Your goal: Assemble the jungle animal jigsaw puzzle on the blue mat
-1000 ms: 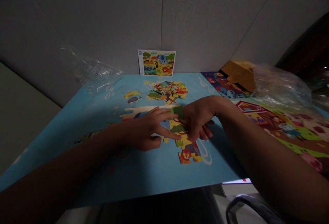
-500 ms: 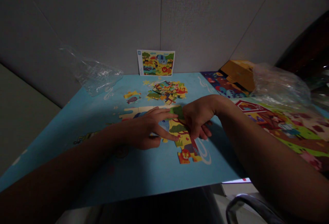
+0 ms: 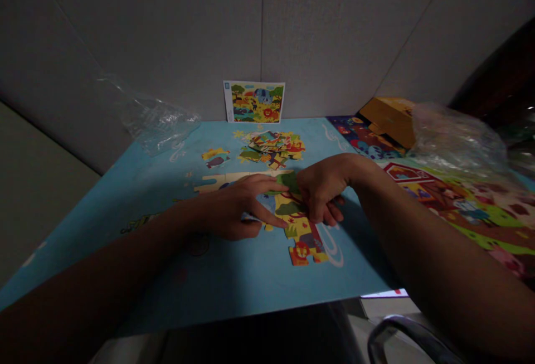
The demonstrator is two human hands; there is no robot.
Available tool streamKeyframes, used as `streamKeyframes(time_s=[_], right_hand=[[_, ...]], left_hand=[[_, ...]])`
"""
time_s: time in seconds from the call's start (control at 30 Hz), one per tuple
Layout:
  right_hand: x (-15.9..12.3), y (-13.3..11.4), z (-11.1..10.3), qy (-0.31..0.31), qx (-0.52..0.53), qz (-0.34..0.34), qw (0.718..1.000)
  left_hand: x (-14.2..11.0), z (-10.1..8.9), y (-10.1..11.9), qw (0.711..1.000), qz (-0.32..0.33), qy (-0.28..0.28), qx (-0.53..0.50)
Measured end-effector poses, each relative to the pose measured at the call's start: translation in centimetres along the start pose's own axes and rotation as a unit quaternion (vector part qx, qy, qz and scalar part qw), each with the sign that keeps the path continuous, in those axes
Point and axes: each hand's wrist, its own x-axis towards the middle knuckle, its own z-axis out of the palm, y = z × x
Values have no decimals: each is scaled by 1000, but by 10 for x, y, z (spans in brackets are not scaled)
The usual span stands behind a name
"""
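Observation:
A partly joined jigsaw puzzle [image 3: 291, 208] lies flat on the light blue table [image 3: 242, 289], its right strip running down to a lion piece [image 3: 300, 253]. My left hand [image 3: 238, 208] is open over the puzzle, palm down, with spread fingertips on the pieces. At the right edge of the puzzle, my right hand [image 3: 321, 194] is bent down with its fingers curled in. Whether a piece is between those fingers is hidden. Beyond the hands are a heap of loose puzzle pieces [image 3: 273, 147] and a small cluster of pieces [image 3: 215, 158] to its left.
A picture card [image 3: 256, 103] leans against the wall. Clear plastic wrap [image 3: 161, 127] lies at the back left, more plastic [image 3: 457, 135] at the right. Near the latter are an orange box [image 3: 388, 121] and a colourful farm picture [image 3: 468, 205].
Both hands stay in nearly the same place on the puzzle. My left hand has shifted very slightly, its index finger a little to the left.

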Motion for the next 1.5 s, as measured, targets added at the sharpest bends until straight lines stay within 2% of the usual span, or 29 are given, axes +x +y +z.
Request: streamKeyframes(time_s=[0.2, 0.37, 0.47, 0.57, 0.67, 0.77, 0.83, 0.93, 1.17, 1.3, 1.5], right_hand=[[4, 6, -1, -5, 9, -8, 1000], [3, 3, -1, 8, 19, 19, 1000], [0, 1, 0, 19, 15, 9, 1000], [-5, 1, -1, 68, -15, -4, 998], [-7, 1, -3, 152, -33, -33, 987], [-3, -2, -5, 250, -22, -115, 961], [3, -6, -4, 290, -24, -170, 941], [12, -11, -3, 316, -29, -205, 926], [24, -15, -1, 371, -20, -217, 903], [26, -16, -1, 379, -21, -222, 898], [24, -17, -1, 383, -17, -220, 897]], left_hand=[[0, -1, -1, 1000, 8, 6, 6], [0, -1, -1, 1000, -3, 11, -5], [0, -1, 0, 1000, -12, 11, -11], [1, -2, -1, 1000, -7, 19, -22], [2, -3, -3, 998, 4, 40, -45], [0, -3, -5, 997, 1, 65, -47], [-1, -2, -5, 997, -9, 69, -39], [-2, -1, -7, 996, -15, 80, -31], [-1, -2, -17, 988, -12, 155, -6], [0, -4, -20, 983, 0, 183, -6], [-1, -5, -24, 982, 0, 188, -7]])
